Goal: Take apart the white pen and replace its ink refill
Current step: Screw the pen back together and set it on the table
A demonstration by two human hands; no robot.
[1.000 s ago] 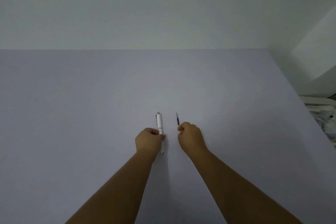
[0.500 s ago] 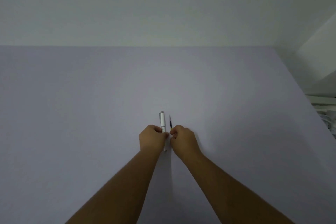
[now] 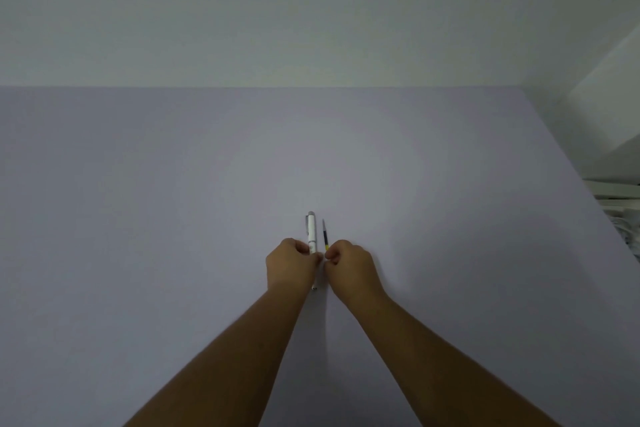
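My left hand (image 3: pixel 290 263) is closed around the middle of the white pen (image 3: pixel 311 231), which points away from me; its silver cap end sticks out beyond my fingers and its tip shows below my palm. Just to the right, my right hand (image 3: pixel 349 267) pinches a thin dark ink refill (image 3: pixel 325 231) with a yellow band, also pointing away. Pen and refill lie almost parallel, a finger's width apart, low over the pale lilac table (image 3: pixel 173 218). The knuckles of both hands nearly touch.
The table's far edge meets a plain white wall (image 3: pixel 311 10). Past the table's right edge lie white objects (image 3: pixel 620 204), partly cut off by the frame.
My right hand has brought the refill leftward, from well apart to right beside the pen. The left hand kept its hold on the pen.
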